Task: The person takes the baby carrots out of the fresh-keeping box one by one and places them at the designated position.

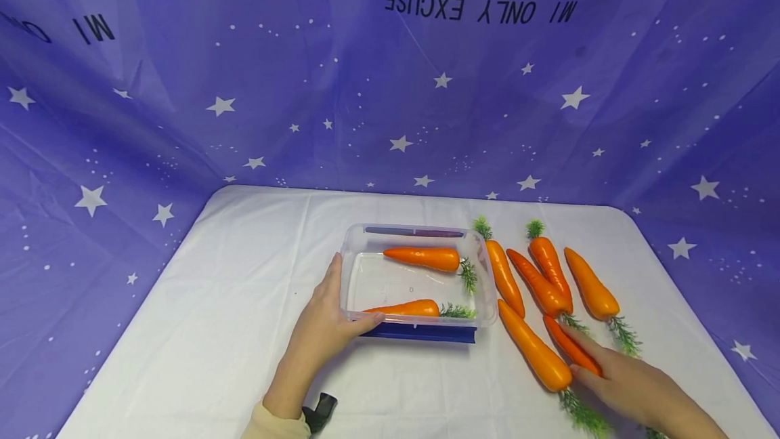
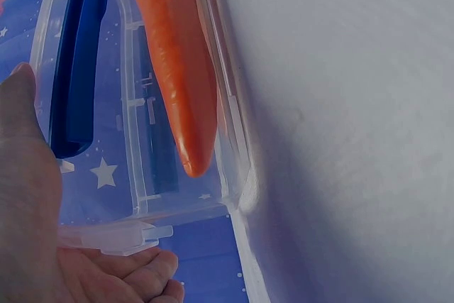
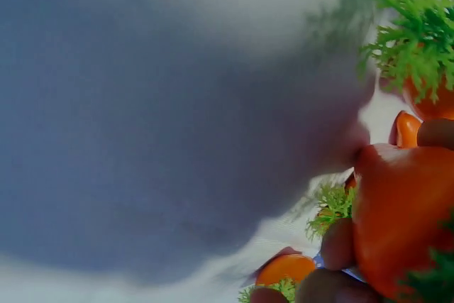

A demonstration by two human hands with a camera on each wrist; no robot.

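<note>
A clear plastic box [image 1: 378,280] with blue latches sits mid-table in the head view. Inside it lie two carrots with green tops, one carrot [image 1: 423,258] toward the back and another carrot [image 1: 411,307] along the near wall. My left hand [image 1: 319,324] holds the box's left end, thumb over the near rim. In the left wrist view, curled fingers [image 2: 145,274] show at the box's end, below a latch [image 2: 78,62]. At the right, my right hand [image 1: 630,378] grips a carrot [image 1: 571,344] low over the table; its thick end [image 3: 404,211] fills the right wrist view's corner.
Several loose carrots surround the right hand: one carrot [image 1: 536,351] just left of it, one carrot [image 1: 591,286] beyond it, and another carrot [image 1: 506,280] beside the box. A white cloth [image 1: 244,276] covers the table. Behind hangs a purple star-patterned curtain [image 1: 341,107].
</note>
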